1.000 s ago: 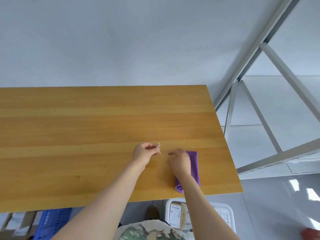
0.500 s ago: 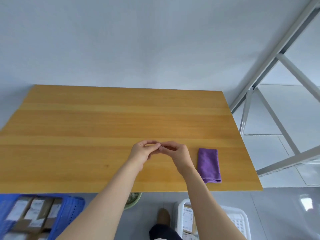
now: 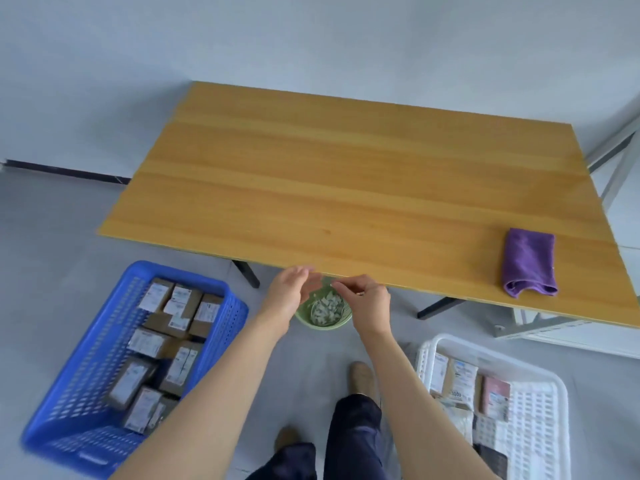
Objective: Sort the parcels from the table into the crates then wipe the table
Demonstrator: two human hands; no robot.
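The wooden table (image 3: 346, 185) carries only a folded purple cloth (image 3: 529, 263), near its front right corner. On the floor to the left, a blue crate (image 3: 86, 393) holds several brown boxed parcels (image 3: 166, 327). To the right, a white crate (image 3: 485, 351) holds flat bagged parcels (image 3: 460, 379). My left hand (image 3: 291, 292) and my right hand (image 3: 367, 303) hover side by side just below the table's front edge. The left hand's fingers are loosely apart. The right hand's thumb and forefinger are pinched, with nothing visible between them.
A small green bin (image 3: 322, 326) with white paper scraps (image 3: 325, 308) stands on the floor right under my hands. Black table legs (image 3: 247, 275) slant down behind it. A grey metal frame (image 3: 620, 168) stands at the right, and my legs and shoes (image 3: 360, 375) are between the crates.
My hands left the tabletop and came back over the front edge to above the green bin. The cloth stays on the table. My view dropped, showing the crates.
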